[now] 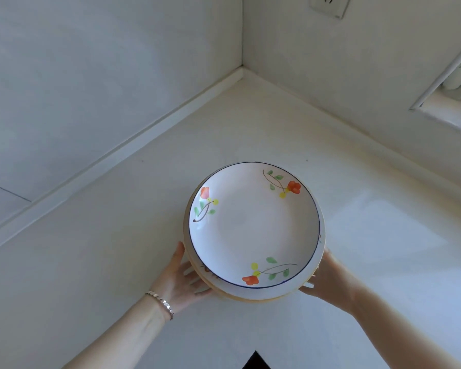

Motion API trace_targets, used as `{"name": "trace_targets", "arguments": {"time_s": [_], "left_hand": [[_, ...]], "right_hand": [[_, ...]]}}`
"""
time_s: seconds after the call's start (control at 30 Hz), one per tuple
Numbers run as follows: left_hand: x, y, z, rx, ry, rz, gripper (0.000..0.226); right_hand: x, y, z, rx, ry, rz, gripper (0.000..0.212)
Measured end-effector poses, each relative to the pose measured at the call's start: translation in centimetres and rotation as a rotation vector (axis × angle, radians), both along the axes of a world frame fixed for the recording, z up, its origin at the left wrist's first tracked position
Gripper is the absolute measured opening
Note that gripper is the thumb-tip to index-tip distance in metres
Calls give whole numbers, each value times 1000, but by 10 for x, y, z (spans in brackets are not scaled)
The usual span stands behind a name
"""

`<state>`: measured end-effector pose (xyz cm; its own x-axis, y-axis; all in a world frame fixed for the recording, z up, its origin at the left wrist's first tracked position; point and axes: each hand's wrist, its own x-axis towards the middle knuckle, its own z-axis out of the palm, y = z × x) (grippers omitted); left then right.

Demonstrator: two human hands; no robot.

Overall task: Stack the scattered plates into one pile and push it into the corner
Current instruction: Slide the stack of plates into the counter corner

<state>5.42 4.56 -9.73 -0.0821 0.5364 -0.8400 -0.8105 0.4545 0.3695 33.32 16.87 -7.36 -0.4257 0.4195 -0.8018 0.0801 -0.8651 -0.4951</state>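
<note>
A pile of plates [253,227] rests on the white counter [91,262], well short of the corner [242,69]. The top plate is white with a thin blue rim and orange flowers; the edges of lower plates show beneath it at the near side. My left hand [183,278] cups the pile's near-left edge, with a bracelet on that wrist. Against the near-right edge lies my right hand [328,278], its fingers partly hidden under the rim. Both hands hold the pile from the sides.
Two white walls meet at the corner beyond the pile. A wall socket [329,5] sits high on the right wall. A window recess [453,102] with a white frame is at the far right. A dark shape [256,362] shows at the counter's near edge.
</note>
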Motion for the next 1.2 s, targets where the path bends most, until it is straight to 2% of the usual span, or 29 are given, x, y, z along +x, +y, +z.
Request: {"name": "trace_targets", "arguments": {"time_s": [0.1, 0.23, 0.43, 0.73, 0.8, 0.87, 0.97, 1.0, 1.07, 1.2], "left_hand": [[-14, 29, 1, -3, -30, 37, 60], [-28, 71, 7, 18, -47, 60, 55], [-57, 140, 8, -12, -81, 89, 63], [-78, 233, 12, 20, -18, 168, 61], [-83, 249, 12, 28, 13, 184, 60], [-85, 261, 8, 43, 34, 230, 51], [-76, 265, -6, 96, 87, 293, 16], [-69, 264, -11, 84, 128, 282, 12], [-57, 261, -22, -5, 233, 201, 22], [-39, 257, -26, -63, 380, 84, 16]], "right_hand": [[-11, 27, 1, -10, -15, 4, 47], [-34, 72, 2, -17, -27, -16, 62], [-67, 141, 2, -30, -30, -53, 83], [-110, 221, -9, -10, 11, -141, 108], [-116, 233, -10, -35, 58, -226, 100], [-123, 241, -15, -76, 85, -377, 82], [-138, 246, -28, 19, -77, -478, 44], [-143, 246, -32, 71, -154, -463, 37], [-151, 243, -38, 138, -286, -379, 30], [-151, 244, -41, 206, -353, -303, 29]]}}
